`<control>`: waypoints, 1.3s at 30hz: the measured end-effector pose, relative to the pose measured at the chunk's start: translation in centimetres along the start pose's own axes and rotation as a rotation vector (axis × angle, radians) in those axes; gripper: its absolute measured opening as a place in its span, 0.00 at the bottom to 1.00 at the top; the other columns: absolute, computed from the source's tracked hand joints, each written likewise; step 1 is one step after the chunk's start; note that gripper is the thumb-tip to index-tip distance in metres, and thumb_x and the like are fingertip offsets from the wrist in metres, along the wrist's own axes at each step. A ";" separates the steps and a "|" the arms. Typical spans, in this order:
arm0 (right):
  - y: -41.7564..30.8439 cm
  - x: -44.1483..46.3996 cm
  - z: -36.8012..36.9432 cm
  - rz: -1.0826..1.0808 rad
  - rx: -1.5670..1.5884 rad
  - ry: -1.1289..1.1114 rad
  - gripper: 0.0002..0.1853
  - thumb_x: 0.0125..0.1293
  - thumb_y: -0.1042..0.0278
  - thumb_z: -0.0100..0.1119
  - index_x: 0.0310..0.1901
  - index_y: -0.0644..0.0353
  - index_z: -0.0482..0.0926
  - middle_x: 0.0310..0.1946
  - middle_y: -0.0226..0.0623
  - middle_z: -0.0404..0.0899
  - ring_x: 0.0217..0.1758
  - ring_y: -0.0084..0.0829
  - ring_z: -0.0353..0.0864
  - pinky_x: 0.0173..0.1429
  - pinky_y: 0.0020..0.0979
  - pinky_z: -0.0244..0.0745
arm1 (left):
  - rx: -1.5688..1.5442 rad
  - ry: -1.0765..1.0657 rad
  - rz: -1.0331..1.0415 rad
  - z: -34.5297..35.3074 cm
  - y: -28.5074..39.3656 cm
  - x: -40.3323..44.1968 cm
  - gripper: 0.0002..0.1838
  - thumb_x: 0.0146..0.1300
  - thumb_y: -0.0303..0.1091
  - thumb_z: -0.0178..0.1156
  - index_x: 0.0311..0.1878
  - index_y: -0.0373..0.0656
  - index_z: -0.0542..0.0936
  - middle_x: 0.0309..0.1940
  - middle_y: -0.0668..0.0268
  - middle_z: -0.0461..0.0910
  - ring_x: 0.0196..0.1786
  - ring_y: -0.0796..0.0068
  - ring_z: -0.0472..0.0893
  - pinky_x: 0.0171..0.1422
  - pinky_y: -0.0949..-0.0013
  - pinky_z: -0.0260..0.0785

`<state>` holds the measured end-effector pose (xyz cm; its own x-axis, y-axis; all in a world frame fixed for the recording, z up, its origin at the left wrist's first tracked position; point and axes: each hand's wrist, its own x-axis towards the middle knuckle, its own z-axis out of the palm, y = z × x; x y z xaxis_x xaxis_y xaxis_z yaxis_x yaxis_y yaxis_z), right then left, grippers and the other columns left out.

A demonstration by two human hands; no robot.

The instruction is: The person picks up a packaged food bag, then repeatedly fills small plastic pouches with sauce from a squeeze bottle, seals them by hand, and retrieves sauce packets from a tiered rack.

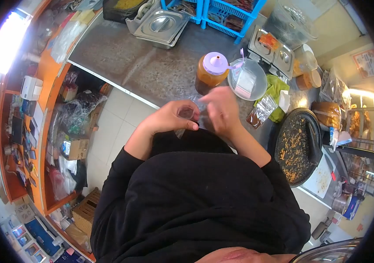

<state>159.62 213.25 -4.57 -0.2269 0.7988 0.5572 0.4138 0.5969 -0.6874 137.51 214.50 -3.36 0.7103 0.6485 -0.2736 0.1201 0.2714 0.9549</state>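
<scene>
My left hand [168, 117] is closed around a small clear cup [185, 112] near the counter's front edge. Dark contents show inside the cup. Just right of it, my right hand [222, 109] is smeared by motion, and its fingers are hard to make out. Behind my right hand stands a jar of brown liquid [209, 74] with a lilac lid. A round translucent bowl [252, 79] holding small packets is to the right of the jar. Clear plastic [192, 97] lies between my hands and the jar.
Steel lidded containers [160, 26] and blue baskets [228, 26] stand at the back. On the right are a green cloth [276, 90], a foil packet [261, 111] and a black tray of crumbs [295, 147]. Orange shelves [47, 109] are at the left.
</scene>
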 end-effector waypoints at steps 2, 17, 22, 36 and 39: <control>2.4 -0.4 1.2 0.176 -0.114 0.270 0.40 0.44 0.52 0.78 0.56 0.65 0.72 0.54 0.49 0.74 0.62 0.47 0.70 0.59 0.44 0.65 | -0.071 0.081 0.084 -0.5 -0.3 -0.4 0.23 0.57 0.24 0.68 0.56 0.38 0.73 0.46 0.68 0.79 0.55 0.73 0.77 0.61 0.68 0.68; 5.6 4.7 0.4 -0.196 -0.528 0.206 0.40 0.37 0.64 0.77 0.58 0.42 0.73 0.58 0.20 0.77 0.63 0.28 0.73 0.63 0.42 0.48 | 0.262 0.583 0.137 -0.1 0.8 -1.6 0.19 0.54 0.31 0.73 0.46 0.38 0.77 0.33 0.72 0.77 0.39 0.83 0.74 0.46 0.75 0.66; 4.2 7.1 -3.0 -0.476 -0.821 0.223 0.27 0.52 0.67 0.65 0.55 0.31 0.76 0.58 0.11 0.76 0.63 0.23 0.72 0.64 0.41 0.44 | 0.406 0.638 0.021 1.2 4.4 -1.9 0.22 0.49 0.38 0.76 0.42 0.37 0.79 0.27 0.71 0.76 0.32 0.81 0.73 0.38 0.72 0.66; 1.1 10.1 -5.9 -0.789 -1.013 0.321 0.18 0.62 0.56 0.58 0.52 0.16 0.76 0.55 0.01 0.78 0.59 0.16 0.75 0.71 0.42 0.37 | 0.416 0.595 0.086 1.8 4.1 -1.4 0.23 0.51 0.41 0.74 0.42 0.33 0.78 0.25 0.64 0.79 0.26 0.76 0.78 0.32 0.70 0.70; 0.5 10.3 -6.3 -0.799 -1.028 0.289 0.19 0.62 0.56 0.58 0.52 0.16 0.75 0.55 0.02 0.78 0.59 0.15 0.75 0.70 0.42 0.37 | 0.423 0.587 0.084 1.8 4.0 -1.3 0.23 0.51 0.41 0.74 0.41 0.33 0.78 0.24 0.65 0.78 0.26 0.76 0.77 0.32 0.70 0.69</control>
<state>163.02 221.33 3.73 -0.5760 0.1379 0.8058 0.7572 0.4615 0.4623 138.31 213.53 1.04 0.2542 0.9619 -0.1007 0.4241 -0.0173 0.9054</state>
